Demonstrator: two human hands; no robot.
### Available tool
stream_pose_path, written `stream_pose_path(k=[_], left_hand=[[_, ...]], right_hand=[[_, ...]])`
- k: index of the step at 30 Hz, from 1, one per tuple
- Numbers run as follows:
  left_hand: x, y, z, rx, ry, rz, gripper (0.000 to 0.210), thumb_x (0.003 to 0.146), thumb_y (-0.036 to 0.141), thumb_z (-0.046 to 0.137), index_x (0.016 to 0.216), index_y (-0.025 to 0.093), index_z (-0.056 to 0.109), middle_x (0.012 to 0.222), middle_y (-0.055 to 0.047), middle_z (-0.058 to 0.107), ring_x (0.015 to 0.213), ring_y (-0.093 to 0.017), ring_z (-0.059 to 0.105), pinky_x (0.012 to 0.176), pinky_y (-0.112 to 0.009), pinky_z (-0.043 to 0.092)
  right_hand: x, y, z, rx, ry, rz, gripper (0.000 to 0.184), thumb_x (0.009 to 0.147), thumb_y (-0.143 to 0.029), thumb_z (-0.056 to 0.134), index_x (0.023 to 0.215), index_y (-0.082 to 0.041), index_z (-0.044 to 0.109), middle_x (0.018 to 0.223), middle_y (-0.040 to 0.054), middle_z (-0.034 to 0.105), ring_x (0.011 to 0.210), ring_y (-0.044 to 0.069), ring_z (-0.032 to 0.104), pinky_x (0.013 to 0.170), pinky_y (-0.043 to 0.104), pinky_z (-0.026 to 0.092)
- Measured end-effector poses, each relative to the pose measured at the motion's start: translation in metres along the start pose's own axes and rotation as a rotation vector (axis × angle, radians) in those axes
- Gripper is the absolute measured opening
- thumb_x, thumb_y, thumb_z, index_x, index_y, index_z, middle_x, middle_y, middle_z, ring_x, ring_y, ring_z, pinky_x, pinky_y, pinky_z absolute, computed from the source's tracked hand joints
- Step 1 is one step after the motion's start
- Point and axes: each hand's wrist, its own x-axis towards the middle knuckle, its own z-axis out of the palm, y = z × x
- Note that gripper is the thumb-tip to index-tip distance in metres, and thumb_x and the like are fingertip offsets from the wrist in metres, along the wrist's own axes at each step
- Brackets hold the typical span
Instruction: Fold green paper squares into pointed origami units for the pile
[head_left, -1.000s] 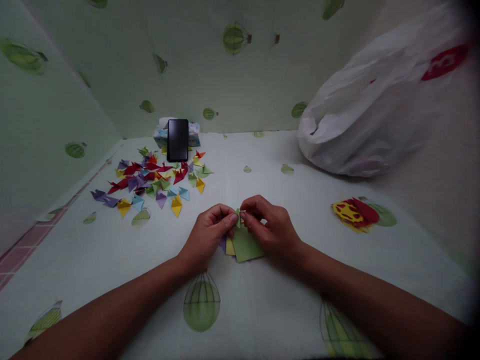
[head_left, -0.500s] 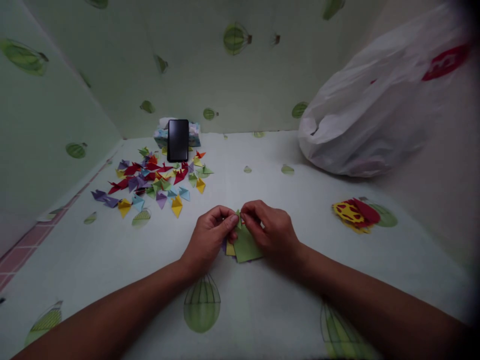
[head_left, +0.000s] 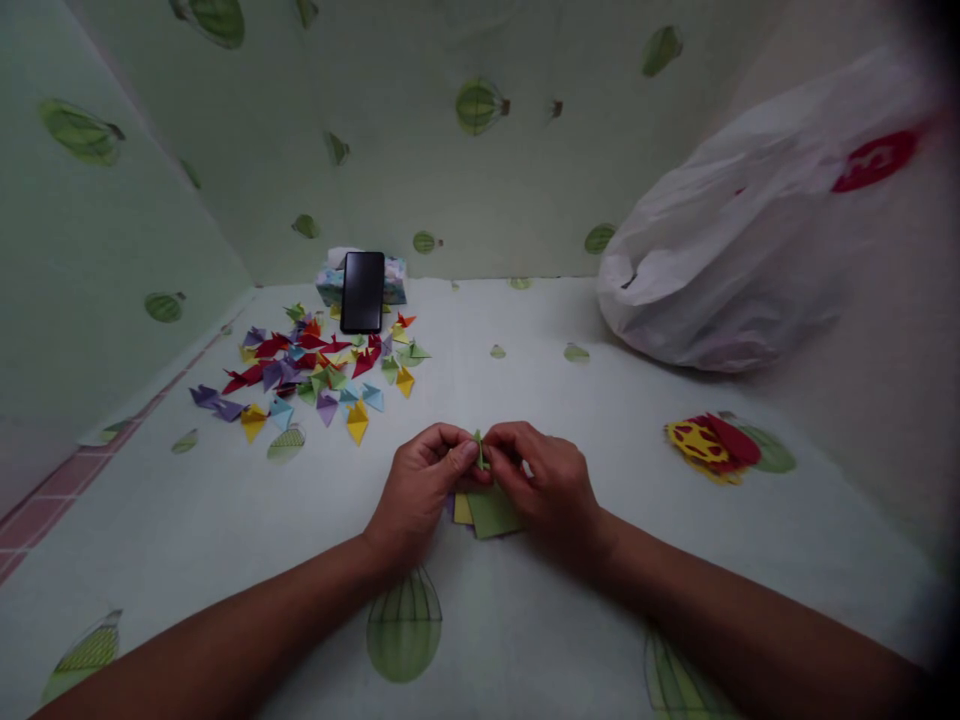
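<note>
Between the fingertips of both hands is a small folded piece of green paper (head_left: 479, 450), mostly covered by the fingers. My left hand (head_left: 426, 480) pinches it from the left, with the thumb on top. From the right, my right hand (head_left: 546, 475) pinches it with thumb and forefinger. Just beneath the hands lies a stack of square paper sheets (head_left: 495, 515), a green one uppermost, with yellow and purple edges showing at its left. Part of the stack is hidden by the right hand.
Many folded paper cranes (head_left: 315, 370) in mixed colours lie at the back left. Behind them a black phone (head_left: 363, 292) leans against a tissue box (head_left: 395, 283). At right are red and yellow cut-out pieces (head_left: 712, 447) and a large white plastic bag (head_left: 720, 260).
The whole view has shifted slightly, so everything sits a little lower. Both hands keep pinching the green paper, with only small finger movement.
</note>
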Motion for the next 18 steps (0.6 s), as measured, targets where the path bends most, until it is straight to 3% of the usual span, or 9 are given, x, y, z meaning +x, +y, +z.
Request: stream_pose_path(k=[18], left_hand=[[0.0030, -0.0045, -0.0033, -0.021, 0.080, 0.067, 0.016, 0.075, 0.025, 0.079, 0.081, 0.015, 0.068, 0.072, 0.002, 0.068, 0.065, -0.009, 0.063, 0.067, -0.020, 0.051]], right_hand=[[-0.0013, -0.0019, 0.0009, 0.101, 0.030, -0.020, 0.011, 0.091, -0.010, 0.054, 0.090, -0.017, 0.063, 0.078, 0.0034, 0.074, 0.067, 0.013, 0.069, 0.064, 0.023, 0.050]])
